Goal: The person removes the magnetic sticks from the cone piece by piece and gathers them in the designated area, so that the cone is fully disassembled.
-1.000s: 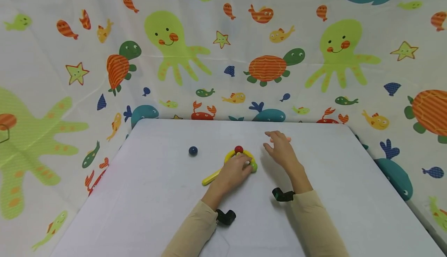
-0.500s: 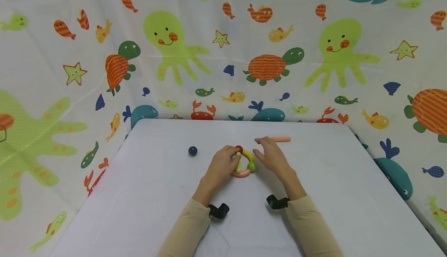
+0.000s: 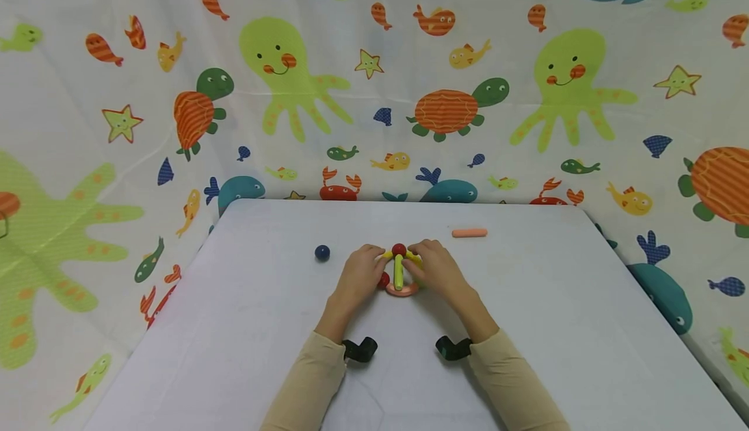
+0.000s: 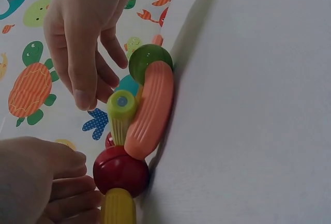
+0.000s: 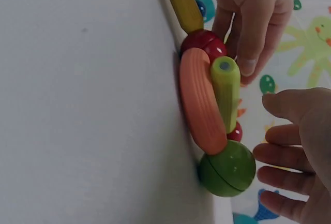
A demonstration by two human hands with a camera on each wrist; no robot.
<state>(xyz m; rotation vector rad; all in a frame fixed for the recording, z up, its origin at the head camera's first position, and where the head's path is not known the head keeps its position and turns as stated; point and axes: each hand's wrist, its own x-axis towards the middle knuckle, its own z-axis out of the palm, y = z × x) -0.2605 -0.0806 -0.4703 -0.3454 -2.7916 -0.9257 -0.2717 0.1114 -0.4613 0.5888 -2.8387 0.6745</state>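
A ring of toy construction sticks and balls lies between my hands. Its far red ball (image 3: 399,249) joins two curved yellow sticks (image 3: 413,257). A curved orange stick (image 5: 201,100) forms the near side, between another red ball (image 4: 120,171) and a green ball (image 5: 227,168). From the far ball a light green stick (image 3: 398,272) sticks up, a metal spot on its free end. My left hand (image 3: 354,278) is at the ring's left, my right hand (image 3: 440,272) at its right. Both have loosely bent fingers by the yellow curves; contact is unclear. The right hand hides the green ball in the head view.
A dark blue ball (image 3: 322,253) lies to the left on the white table (image 3: 246,327). A straight orange stick (image 3: 469,233) lies at the back right. One straight yellow stick (image 4: 119,207) extends from the near red ball. A sea-animal cloth (image 3: 374,93) hangs behind.
My right hand has moved from the straight orange stick to the ring's right side. My left hand has shifted off the ring's middle to its left, and the light green stick now shows raised.
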